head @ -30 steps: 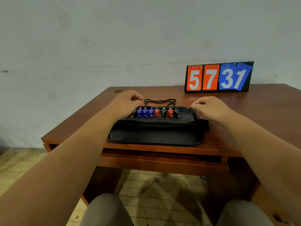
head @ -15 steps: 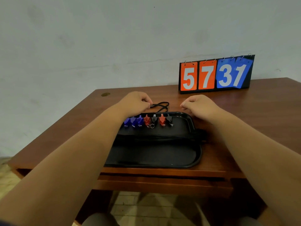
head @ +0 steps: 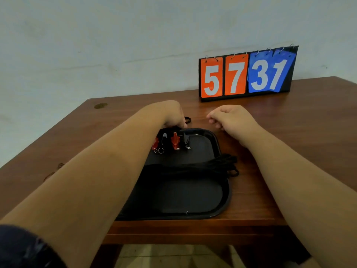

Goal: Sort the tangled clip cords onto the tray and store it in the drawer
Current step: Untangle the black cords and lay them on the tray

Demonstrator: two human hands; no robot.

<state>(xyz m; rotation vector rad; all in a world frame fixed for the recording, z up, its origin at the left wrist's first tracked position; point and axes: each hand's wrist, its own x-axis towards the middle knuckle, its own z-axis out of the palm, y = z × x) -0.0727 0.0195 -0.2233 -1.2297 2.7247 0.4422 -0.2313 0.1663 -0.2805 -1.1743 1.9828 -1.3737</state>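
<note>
mostly black clip cords, red/blk clips, on tray; l grip pinching them, r grip loose, empty

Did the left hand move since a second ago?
Yes: the left hand slid right along the far rim of the tray, now above the rightmost black clip.

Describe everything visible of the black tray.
The black tray is a shallow, glossy rounded rectangle with a raised rim, lying flat on the wooden table near its front edge. Red and black clips line its far end; black cords cross its middle, spilling over the right rim. The left arm hides its left side.
</note>
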